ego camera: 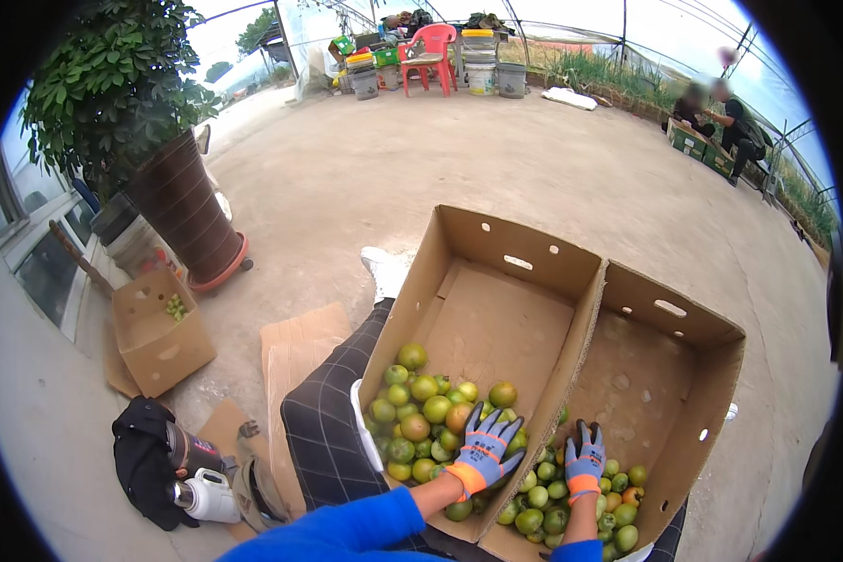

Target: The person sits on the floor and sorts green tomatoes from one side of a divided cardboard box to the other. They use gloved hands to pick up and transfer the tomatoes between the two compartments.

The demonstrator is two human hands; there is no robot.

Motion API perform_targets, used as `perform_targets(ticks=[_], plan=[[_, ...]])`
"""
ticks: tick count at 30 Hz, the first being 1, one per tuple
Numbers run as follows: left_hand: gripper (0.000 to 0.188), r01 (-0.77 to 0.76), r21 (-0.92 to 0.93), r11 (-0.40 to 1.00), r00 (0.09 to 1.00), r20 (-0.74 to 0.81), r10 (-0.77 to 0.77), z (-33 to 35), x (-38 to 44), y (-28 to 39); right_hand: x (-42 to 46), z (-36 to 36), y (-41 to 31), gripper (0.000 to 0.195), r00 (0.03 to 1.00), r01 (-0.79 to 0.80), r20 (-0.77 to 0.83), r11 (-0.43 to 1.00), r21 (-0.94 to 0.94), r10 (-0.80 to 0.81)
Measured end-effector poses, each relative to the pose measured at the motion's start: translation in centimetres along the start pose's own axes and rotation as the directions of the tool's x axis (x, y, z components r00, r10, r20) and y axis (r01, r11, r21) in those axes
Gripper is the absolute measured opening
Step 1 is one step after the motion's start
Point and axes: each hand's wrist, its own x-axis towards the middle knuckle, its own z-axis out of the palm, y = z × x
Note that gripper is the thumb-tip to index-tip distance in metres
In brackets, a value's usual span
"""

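Two cardboard boxes sit side by side before me, tilted, with loose tomatoes gathered at their near ends. In the left box (506, 316), green tomatoes (436, 409) of mixed size lie piled, a few turning orange. My left hand (485, 453), in a grey-blue work glove with an orange cuff, rests palm down on this pile, its fingers spread. The right box (639, 372) holds smaller green tomatoes (537, 497). Over these lies my right hand (585, 460) in a matching glove, back upward; its palm and whatever is under it are hidden.
A potted plant (186, 204) on a wheeled saucer stands left, near a small cardboard box (158, 337) with a few green fruits. A white jug (211, 496) and dark cloth (144, 456) lie lower left. Far off are a red chair (428, 60), buckets (480, 77) and two people (737, 130).
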Motion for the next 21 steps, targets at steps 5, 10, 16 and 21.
perform_targets(ticks=[5, 10, 16, 21], plan=[[0.051, -0.018, 0.123, 0.992, 0.984, 0.179, -0.005, 0.6, -0.6, -0.2, 0.0, -0.7, -1.1, 0.06, 0.999, -0.025, -0.038, 1.0, 0.016, 0.026], [0.049, -0.022, 0.092, 0.996, 0.985, 0.175, 0.006, 0.7, -0.3, 0.1, 0.7, -1.2, -0.3, 0.078, 0.99, -0.109, -0.069, 0.977, 0.183, 0.123], [0.049, -0.028, 0.038, 0.999, 0.993, 0.118, 0.023, 1.3, -0.4, -0.4, 0.1, -1.3, -1.8, 0.096, 0.998, -0.035, 0.052, 0.999, 0.035, 0.033], [0.05, -0.03, 0.03, 0.999, 0.995, 0.101, 0.027, 1.4, -0.5, -0.4, 0.3, -2.3, -3.0, 0.1, 0.977, -0.092, 0.182, 0.99, -0.105, 0.11]])
